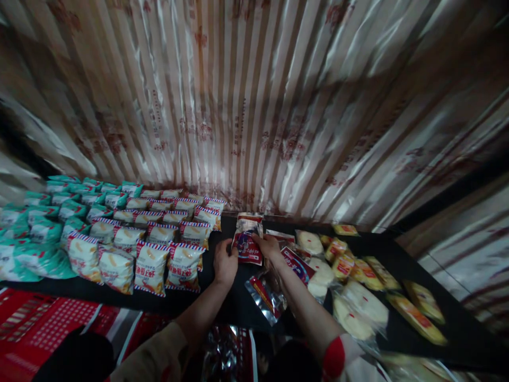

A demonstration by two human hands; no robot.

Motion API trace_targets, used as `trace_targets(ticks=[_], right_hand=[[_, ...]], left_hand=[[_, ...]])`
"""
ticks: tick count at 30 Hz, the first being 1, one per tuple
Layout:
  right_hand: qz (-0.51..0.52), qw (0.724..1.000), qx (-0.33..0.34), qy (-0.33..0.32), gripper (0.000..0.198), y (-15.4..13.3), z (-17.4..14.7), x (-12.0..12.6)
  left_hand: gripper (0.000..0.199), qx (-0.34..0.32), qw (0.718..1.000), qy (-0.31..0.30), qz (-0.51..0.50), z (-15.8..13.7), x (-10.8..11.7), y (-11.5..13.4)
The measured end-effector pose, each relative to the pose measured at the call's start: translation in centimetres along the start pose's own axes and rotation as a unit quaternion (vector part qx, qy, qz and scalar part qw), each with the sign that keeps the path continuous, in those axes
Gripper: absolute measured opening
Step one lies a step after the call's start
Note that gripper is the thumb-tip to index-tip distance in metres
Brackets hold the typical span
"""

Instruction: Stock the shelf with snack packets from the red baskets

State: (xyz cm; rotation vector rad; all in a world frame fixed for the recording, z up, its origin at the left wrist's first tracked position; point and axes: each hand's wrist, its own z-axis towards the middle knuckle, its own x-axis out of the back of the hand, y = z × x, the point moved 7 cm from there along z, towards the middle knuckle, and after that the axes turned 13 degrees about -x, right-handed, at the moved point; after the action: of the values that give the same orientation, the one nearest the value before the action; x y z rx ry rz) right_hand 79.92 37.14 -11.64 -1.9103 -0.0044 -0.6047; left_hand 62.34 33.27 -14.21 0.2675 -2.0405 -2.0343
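Both of my hands are at a dark red and purple food packet [248, 247] on the black table. My left hand [226, 263] grips its left edge, and my right hand [269, 248] holds its right side with the fingers bent over it. Behind this packet, another packet [249, 218] with a pale top edge lies close against it. To the right, partly under my right forearm, are a purple packet [298, 264] and a silver packet with a red label [265, 297].
Rows of white snack bags [151, 266] and teal bags [43, 231] stand on the left. Bags of round white food [360, 309] and yellow packets [417, 317] lie on the right. Red baskets [43, 331] sit below the table's front edge; a striped curtain [238, 106] hangs behind.
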Motion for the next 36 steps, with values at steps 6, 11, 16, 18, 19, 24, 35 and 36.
trace_targets(ticks=[6,11,16,18,19,24,35,36], right_hand=[[-0.147,0.984,0.090,0.032,0.023,-2.5,-2.0,1.4],[-0.263,0.953,0.152,0.012,0.024,-3.9,-4.2,0.1],[-0.265,0.949,0.163,-0.054,0.023,-3.3,-4.9,-1.4],[-0.208,0.955,0.172,-0.125,0.021,-2.7,-4.7,-2.2],[-0.171,0.960,0.168,-0.148,0.021,-2.4,-4.4,-2.3],[-0.107,0.987,0.120,0.016,0.032,-1.1,-1.3,0.2],[0.167,0.973,-0.075,-0.140,0.029,1.5,2.7,-3.2],[0.176,0.973,-0.074,-0.133,0.027,1.4,3.0,-3.4]], left_hand=[[0.046,0.018,0.983,-0.080,-0.162,0.1,-3.3,0.8],[0.043,0.061,0.950,-0.115,-0.283,-0.3,-5.7,1.3],[0.024,0.134,0.934,-0.078,-0.321,0.2,-6.1,0.5],[0.014,0.154,0.937,-0.063,-0.308,0.6,-5.9,-0.2],[0.011,0.167,0.937,-0.059,-0.301,0.8,-5.8,-0.5],[0.009,0.216,0.938,-0.064,-0.264,1.5,-5.5,-1.6],[0.007,0.163,0.971,-0.083,-0.155,3.5,-4.9,-0.9],[0.010,0.145,0.977,-0.075,-0.139,3.6,-4.6,-0.7]])
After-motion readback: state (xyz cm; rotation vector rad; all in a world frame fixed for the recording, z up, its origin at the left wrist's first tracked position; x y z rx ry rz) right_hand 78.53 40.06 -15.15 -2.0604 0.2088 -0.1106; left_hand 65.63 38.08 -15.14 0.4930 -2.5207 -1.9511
